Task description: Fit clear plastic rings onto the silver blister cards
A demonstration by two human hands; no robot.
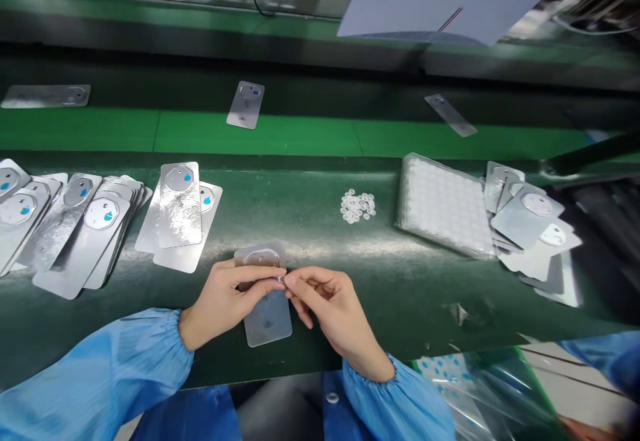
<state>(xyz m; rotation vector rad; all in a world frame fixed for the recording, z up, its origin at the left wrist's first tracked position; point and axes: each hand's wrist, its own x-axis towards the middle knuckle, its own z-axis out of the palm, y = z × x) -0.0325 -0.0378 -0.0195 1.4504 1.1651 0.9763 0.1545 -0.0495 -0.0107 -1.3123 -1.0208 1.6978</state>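
Left hand [223,301] grips a foil card [267,324] as right hand [333,311] pinches a tiny clear piece [281,280], mostly hidden; loose clear discs [358,206] lie at 1 o'clock.

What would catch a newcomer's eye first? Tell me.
Two hands at front centre come first: the left hand holds a silver card while the right hand pinches a small round piece over it. Behind them, card stacks lie left, a pile of small discs centre, and a white-dotted pack right.
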